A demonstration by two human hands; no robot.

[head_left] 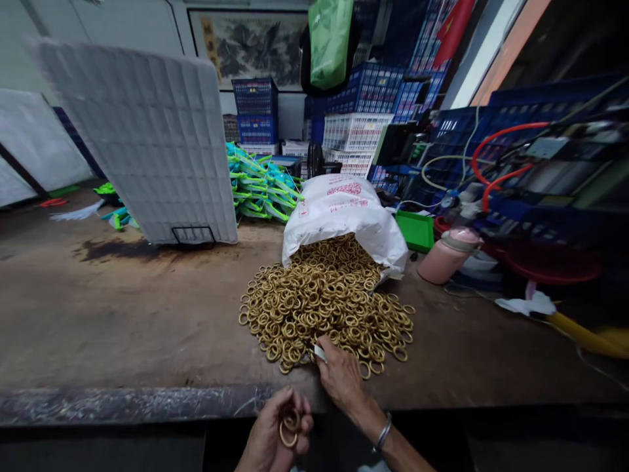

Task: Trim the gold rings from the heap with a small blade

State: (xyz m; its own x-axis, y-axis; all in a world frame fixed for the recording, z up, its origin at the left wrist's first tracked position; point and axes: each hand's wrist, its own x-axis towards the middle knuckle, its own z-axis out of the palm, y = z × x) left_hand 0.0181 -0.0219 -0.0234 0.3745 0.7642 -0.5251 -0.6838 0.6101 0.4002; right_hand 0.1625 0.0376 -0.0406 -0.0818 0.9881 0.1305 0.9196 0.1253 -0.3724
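My left hand (282,426) is in front of the table edge with its fingers curled round a few gold-coloured rings (289,440). Just beyond it, my right hand (341,373) reaches to the near edge of a heap of such rings (314,308). Its fingers are drawn together at the heap, and their tips are partly hidden, so what they pinch cannot be made out. A white strip (320,353) shows at one finger. The heap spills from the open mouth of a white woven sack (339,210) with red print, which lies on its side.
The brown table (147,314) has a dark stain at left. A pale ribbed panel (147,144) stands there, with bright green and turquoise pieces (263,187) behind. At right are a pink bottle (449,255), a green tray (415,231) and red hoses (491,157). Stacked crates (361,131) fill the back.
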